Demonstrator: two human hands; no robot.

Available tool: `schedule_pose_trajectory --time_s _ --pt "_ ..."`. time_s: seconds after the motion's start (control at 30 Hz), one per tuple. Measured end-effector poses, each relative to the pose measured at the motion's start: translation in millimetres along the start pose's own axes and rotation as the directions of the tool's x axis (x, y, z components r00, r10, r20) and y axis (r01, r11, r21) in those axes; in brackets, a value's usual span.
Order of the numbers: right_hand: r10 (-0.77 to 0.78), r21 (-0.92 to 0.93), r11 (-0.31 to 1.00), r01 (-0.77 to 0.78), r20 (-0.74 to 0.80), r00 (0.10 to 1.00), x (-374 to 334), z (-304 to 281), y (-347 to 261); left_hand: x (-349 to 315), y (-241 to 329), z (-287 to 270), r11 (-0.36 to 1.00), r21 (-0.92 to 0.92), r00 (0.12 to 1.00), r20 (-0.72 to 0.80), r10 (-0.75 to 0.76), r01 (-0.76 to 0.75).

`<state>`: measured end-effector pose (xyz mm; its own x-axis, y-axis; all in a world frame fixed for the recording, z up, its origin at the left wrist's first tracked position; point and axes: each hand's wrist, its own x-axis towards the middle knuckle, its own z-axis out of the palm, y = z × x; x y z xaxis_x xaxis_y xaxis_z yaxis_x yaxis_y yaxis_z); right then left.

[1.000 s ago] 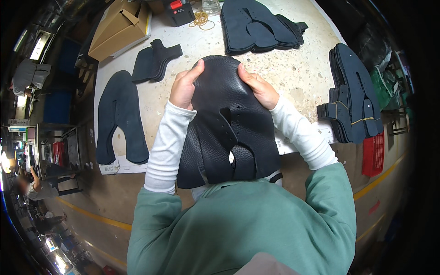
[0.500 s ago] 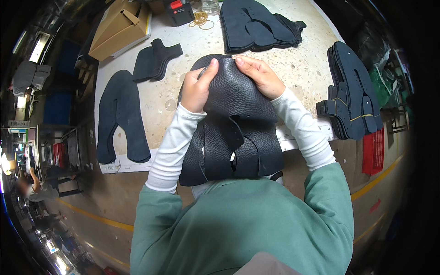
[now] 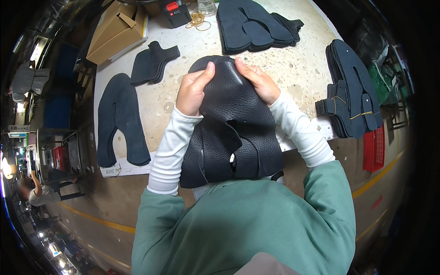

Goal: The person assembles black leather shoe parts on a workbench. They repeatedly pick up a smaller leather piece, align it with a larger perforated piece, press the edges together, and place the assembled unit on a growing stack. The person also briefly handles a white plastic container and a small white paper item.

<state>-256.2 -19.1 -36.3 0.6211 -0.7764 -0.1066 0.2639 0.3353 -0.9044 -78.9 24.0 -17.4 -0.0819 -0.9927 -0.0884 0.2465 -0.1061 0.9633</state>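
Observation:
Between my hands is a black grained leather piece (image 3: pixel 236 105), its rounded end bent up and its slit lower part hanging over the table's near edge toward my body. My left hand (image 3: pixel 194 90) grips its left side, thumb on top and fingers underneath. On the other side my right hand (image 3: pixel 260 80) pinches the upper right edge, thumb on the shiny face. Both sets of fingers are partly hidden behind the leather. Part of another rounded dark layer shows behind the piece at upper left. A stack of dark U-shaped leather pieces (image 3: pixel 118 119) lies left of my left hand.
Smaller cut pieces (image 3: pixel 155 63) lie at left, near a cardboard box (image 3: pixel 120 32). Farther back are a black-and-red battery-like block (image 3: pixel 175 13), rubber bands (image 3: pixel 198 21) and a large leather stack (image 3: pixel 252 25). A banded bundle (image 3: pixel 352 91) sits at the right edge, above a red crate (image 3: pixel 374 149).
My right hand has shifted slightly left and down along the leather's edge, its thumb now flatter on it. The upper part of the leather is bent more and looks smoother.

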Motion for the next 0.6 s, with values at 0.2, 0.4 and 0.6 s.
schedule_pose_trajectory --time_s 0.2,0.4,0.6 --pt "0.0 0.047 0.999 0.004 -0.077 0.997 -1 6 2 0 1 -1 1.0 -0.028 1.0 0.025 -0.011 0.012" --pt "-0.176 0.051 0.982 0.18 -0.07 0.982 -5 11 -3 3 7 -7 0.996 0.063 0.996 0.075 0.056 -0.061" --pt "-0.245 -0.599 0.757 0.26 0.107 0.963 20 -5 -27 26 0 -5 0.923 0.256 0.958 0.054 0.282 -0.286"
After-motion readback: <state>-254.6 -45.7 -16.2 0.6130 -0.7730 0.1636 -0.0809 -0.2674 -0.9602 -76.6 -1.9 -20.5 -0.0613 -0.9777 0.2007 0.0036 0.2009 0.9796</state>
